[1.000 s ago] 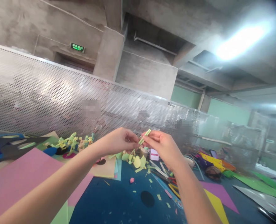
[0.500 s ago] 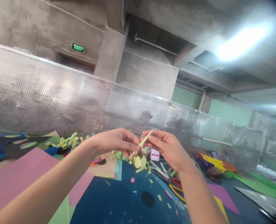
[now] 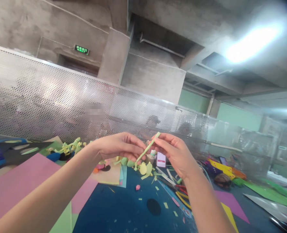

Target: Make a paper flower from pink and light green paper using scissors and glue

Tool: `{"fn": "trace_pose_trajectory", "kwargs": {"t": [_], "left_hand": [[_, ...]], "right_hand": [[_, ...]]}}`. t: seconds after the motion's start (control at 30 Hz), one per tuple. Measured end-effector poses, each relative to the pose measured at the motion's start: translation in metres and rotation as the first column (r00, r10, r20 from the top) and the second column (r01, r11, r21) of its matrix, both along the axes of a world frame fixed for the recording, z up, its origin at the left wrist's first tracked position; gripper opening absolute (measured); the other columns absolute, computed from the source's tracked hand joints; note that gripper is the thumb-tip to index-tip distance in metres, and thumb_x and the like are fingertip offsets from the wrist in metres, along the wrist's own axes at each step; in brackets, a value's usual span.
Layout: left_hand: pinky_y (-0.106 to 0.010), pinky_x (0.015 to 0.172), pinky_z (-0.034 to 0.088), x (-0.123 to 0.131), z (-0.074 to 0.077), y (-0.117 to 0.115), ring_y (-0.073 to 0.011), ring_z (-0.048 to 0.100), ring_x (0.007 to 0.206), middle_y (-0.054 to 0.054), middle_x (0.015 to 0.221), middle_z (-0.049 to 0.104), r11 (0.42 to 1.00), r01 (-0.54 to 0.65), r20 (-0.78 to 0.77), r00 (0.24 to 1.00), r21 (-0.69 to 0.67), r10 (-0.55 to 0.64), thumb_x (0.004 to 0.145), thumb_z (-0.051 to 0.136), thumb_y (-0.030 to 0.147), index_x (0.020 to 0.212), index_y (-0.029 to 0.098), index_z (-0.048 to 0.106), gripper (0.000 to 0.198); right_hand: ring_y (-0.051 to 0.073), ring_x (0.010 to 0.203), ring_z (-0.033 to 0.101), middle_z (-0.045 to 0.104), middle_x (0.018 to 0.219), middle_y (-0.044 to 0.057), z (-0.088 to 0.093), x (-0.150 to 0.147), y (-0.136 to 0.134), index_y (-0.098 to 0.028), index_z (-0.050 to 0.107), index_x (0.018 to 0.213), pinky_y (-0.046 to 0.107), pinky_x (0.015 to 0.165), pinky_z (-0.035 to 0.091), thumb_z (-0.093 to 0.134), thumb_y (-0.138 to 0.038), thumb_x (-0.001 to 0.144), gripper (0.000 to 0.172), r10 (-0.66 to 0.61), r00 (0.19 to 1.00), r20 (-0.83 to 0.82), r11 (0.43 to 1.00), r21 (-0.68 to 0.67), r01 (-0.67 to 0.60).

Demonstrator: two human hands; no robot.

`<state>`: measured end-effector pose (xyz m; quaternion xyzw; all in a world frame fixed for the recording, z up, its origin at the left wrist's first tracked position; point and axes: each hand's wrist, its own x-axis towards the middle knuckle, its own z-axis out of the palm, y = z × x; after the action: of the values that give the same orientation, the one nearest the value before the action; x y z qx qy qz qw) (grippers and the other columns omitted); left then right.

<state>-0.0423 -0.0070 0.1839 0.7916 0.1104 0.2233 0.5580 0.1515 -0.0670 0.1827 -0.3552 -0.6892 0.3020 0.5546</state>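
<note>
Both hands are raised over a craft table and meet on a thin rolled strip of pale green paper (image 3: 148, 146), which slants up to the right. My left hand (image 3: 119, 146) pinches its lower part with thumb and fingers. My right hand (image 3: 173, 151) pinches its upper part, the tip sticking out above the fingers. Below the hands lie green paper cut-outs (image 3: 143, 168) on a dark blue sheet (image 3: 124, 207).
A pink sheet (image 3: 19, 184) lies at the left, yellow and purple sheets (image 3: 227, 202) at the right. Scissors and strips (image 3: 175, 186) lie under my right forearm, a small white box (image 3: 160, 160) behind them. Green paper figures (image 3: 69, 147) stand before a perforated metal screen (image 3: 61, 100); people sit beyond it.
The green strip has been drawn out longer between my fingers and now slants more steeply. Both hands stay close together at the same height.
</note>
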Motion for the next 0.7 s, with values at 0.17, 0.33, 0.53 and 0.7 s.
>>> {"fn": "trace_pose_trajectory", "kwargs": {"t": [0.17, 0.33, 0.53, 0.7], "left_hand": [[-0.018, 0.061, 0.043, 0.002, 0.000, -0.001, -0.0069, 0.057, 0.064, 0.002, 0.073, 0.064, 0.998, -0.007, -0.013, 1.000, 0.061, 0.008, 0.078, 0.062, 0.025, 0.081, 0.017, 0.065, 0.009], [-0.020, 0.061, 0.042, 0.003, 0.000, -0.004, -0.0080, 0.056, 0.065, 0.001, 0.072, 0.062, 0.986, -0.074, -0.045, 0.996, 0.150, 0.082, 0.076, 0.063, 0.028, 0.080, 0.017, 0.063, 0.011], [-0.020, 0.057, 0.040, 0.002, -0.002, 0.003, -0.0083, 0.052, 0.059, 0.001, 0.069, 0.059, 0.944, -0.175, -0.069, 0.977, 0.280, 0.202, 0.074, 0.063, 0.031, 0.080, 0.018, 0.062, 0.014], [-0.023, 0.060, 0.042, 0.003, -0.006, 0.007, -0.0121, 0.056, 0.065, 0.000, 0.071, 0.061, 0.853, -0.269, -0.087, 0.936, 0.447, 0.340, 0.075, 0.059, 0.033, 0.084, 0.019, 0.063, 0.017]], "right_hand": [[0.014, 0.073, 0.062, 0.068, 0.081, 0.003, 0.000, -0.002, 0.000, -0.021, 0.065, 0.082, 0.031, 0.079, 0.050, 0.060, -0.033, 0.079, 0.013, 0.016, 1.000, 0.005, 1.000, 0.003, -0.016], [0.014, 0.075, 0.063, 0.067, 0.082, 0.003, 0.000, -0.004, 0.001, -0.021, 0.064, 0.080, 0.031, 0.079, 0.050, 0.058, -0.030, 0.079, 0.011, 0.016, 1.000, 0.011, 1.000, -0.007, -0.016], [0.014, 0.075, 0.064, 0.068, 0.083, 0.004, -0.004, -0.001, 0.007, -0.021, 0.064, 0.081, 0.033, 0.082, 0.050, 0.055, -0.030, 0.080, 0.012, 0.027, 0.998, 0.060, 1.000, -0.011, -0.027], [0.015, 0.075, 0.065, 0.069, 0.082, 0.004, -0.008, 0.004, 0.013, -0.021, 0.064, 0.079, 0.033, 0.080, 0.051, 0.059, -0.031, 0.077, 0.011, -0.074, 0.992, 0.105, 0.996, -0.039, 0.078]]}}
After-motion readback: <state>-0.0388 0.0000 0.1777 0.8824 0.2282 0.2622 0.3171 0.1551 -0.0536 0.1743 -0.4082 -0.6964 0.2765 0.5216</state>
